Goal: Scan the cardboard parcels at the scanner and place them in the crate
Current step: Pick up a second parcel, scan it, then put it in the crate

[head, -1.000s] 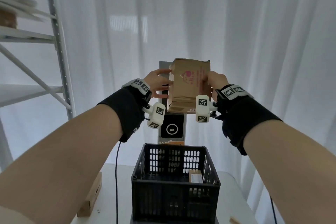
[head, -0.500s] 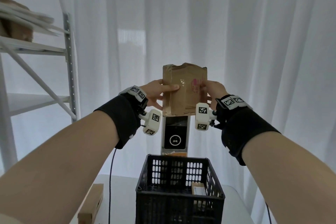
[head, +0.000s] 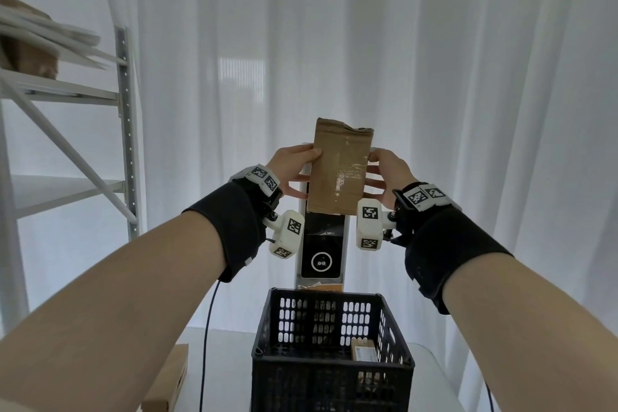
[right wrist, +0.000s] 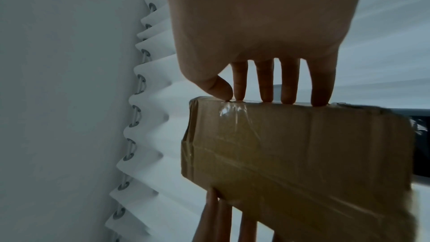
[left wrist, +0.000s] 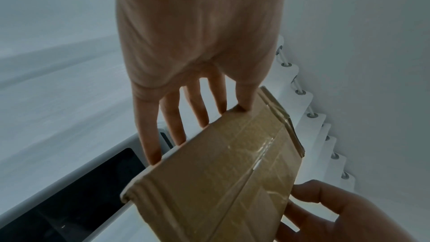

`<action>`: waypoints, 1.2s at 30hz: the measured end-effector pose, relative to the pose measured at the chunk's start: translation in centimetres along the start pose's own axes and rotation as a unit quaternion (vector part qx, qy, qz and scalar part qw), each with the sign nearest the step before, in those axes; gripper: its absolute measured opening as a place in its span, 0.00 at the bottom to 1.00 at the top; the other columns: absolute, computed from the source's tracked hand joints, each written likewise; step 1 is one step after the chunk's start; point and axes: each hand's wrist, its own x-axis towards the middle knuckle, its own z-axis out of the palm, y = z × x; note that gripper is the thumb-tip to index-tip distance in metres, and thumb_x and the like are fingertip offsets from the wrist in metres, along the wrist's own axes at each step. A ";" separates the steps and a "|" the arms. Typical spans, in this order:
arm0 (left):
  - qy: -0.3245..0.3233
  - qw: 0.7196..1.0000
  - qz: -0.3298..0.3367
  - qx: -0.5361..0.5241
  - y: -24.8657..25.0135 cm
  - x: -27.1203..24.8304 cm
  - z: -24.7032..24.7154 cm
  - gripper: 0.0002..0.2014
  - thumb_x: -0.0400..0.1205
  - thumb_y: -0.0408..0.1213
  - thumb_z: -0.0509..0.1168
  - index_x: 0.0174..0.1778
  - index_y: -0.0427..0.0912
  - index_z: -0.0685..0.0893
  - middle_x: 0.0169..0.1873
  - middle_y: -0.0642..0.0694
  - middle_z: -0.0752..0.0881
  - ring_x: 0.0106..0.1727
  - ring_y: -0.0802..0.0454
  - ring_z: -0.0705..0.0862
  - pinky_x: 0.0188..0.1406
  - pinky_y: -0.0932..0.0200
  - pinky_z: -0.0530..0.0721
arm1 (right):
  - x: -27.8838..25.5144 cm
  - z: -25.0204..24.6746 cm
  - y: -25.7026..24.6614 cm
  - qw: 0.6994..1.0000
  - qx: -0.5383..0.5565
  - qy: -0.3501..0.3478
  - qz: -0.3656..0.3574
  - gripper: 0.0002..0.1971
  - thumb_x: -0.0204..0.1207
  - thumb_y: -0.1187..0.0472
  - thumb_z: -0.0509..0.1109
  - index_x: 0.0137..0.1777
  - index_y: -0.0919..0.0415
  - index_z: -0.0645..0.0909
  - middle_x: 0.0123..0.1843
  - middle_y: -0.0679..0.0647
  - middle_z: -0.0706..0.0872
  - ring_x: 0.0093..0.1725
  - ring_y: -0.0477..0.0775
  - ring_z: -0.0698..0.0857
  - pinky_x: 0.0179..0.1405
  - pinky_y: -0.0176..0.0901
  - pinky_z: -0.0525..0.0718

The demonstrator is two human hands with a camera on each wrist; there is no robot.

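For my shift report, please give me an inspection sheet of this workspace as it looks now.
Surface: white table under the crate.
Job's things: taped cardboard parcel held upright before the scanner; black crate holds one small parcel.
Clutter: flat cardboard box on table, left.
Hands: left hand and right hand grip the parcel's sides.
Cables: dark cable left of crate.
Surroundings: white curtain, metal shelving.

Brown taped parcel (head: pixel 341 170); black lattice crate (head: pixel 331 354); white curtain (head: pixel 468 77)
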 end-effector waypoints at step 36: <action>0.071 0.997 0.019 0.011 -0.9 0.8 1.0 0.31 0.74 0.45 0.79 0.67 0.46 0.71 0.57 0.42 0.90 0.56 0.45 0.90 0.52 0.40 0.89 | 0.9 -0.3 -0.9 0.993 -0.086 0.066 -0.048 0.11 0.64 0.54 0.69 0.40 0.62 0.80 0.31 0.56 0.78 0.29 0.57 0.74 0.38 0.51 0.76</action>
